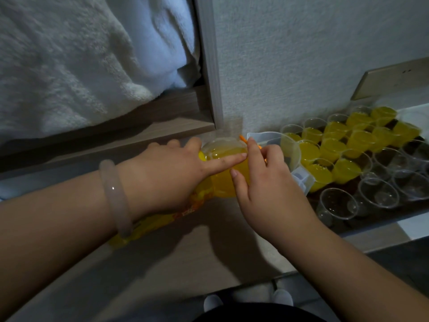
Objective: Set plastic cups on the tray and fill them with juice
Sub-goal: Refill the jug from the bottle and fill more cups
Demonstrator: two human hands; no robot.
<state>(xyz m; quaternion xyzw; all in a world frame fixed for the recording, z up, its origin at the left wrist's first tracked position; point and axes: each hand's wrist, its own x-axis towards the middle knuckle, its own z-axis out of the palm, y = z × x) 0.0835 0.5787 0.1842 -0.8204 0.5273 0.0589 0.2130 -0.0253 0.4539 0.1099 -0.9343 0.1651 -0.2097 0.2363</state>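
Observation:
A large bottle of yellow juice (220,180) stands on the counter in the middle of the head view. My left hand (167,175) wraps around its upper body. My right hand (262,180) pinches the orange cap (242,138) at the bottle's top. Just right of the bottle stands a clear plastic jug (290,147). On the dark tray (380,219) to the right, several clear plastic cups (343,168) hold yellow juice. Nearer the tray's front, several cups (336,203) stand empty.
A white fluffy towel (69,66) fills a wooden shelf at the upper left. A white textured wall (301,54) rises behind the tray. The grey counter (185,256) runs toward me, and its front edge lies below my arms.

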